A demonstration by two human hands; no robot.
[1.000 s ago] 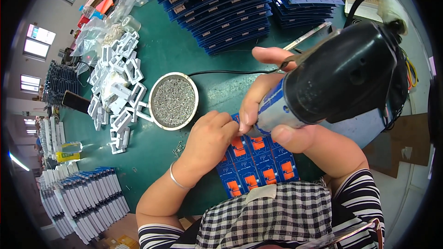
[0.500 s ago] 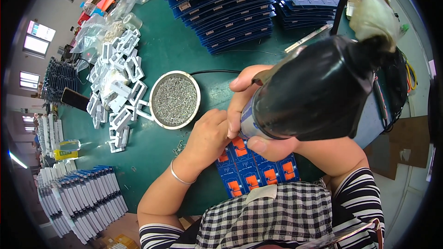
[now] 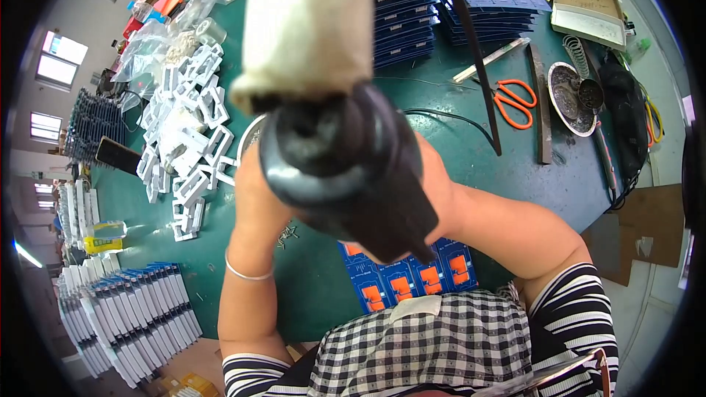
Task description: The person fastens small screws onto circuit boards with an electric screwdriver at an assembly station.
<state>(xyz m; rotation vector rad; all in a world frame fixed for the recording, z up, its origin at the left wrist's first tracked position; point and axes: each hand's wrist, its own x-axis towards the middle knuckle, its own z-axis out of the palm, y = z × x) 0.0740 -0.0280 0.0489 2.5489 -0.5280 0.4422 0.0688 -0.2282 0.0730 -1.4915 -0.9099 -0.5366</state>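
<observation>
A big black electric screwdriver [image 3: 346, 169] with a cloth-wrapped top [image 3: 309, 22] stands upright and fills the middle of the view. My right hand [image 3: 441, 187] grips its body from the right. Below it, a row of blue circuit boards with orange parts [image 3: 401, 283] lies at the green table's near edge. My left hand [image 3: 257, 198], a thin bracelet on its wrist, reaches in under the tool from the left. Its fingers are hidden behind the tool, so what they touch is unseen.
A heap of white plastic frames [image 3: 187, 140] lies to the left, beside a metal bowl's rim [image 3: 246, 136]. Stacks of blue boards [image 3: 412, 15] stand at the back, more stacks [image 3: 125, 316] at lower left. Orange scissors [image 3: 515, 103] and a metal dish [image 3: 570, 99] lie to the right.
The screwdriver has swung from lying tilted at the right to standing upright in the centre, close to the camera. It now hides the bowl and my left hand's fingers.
</observation>
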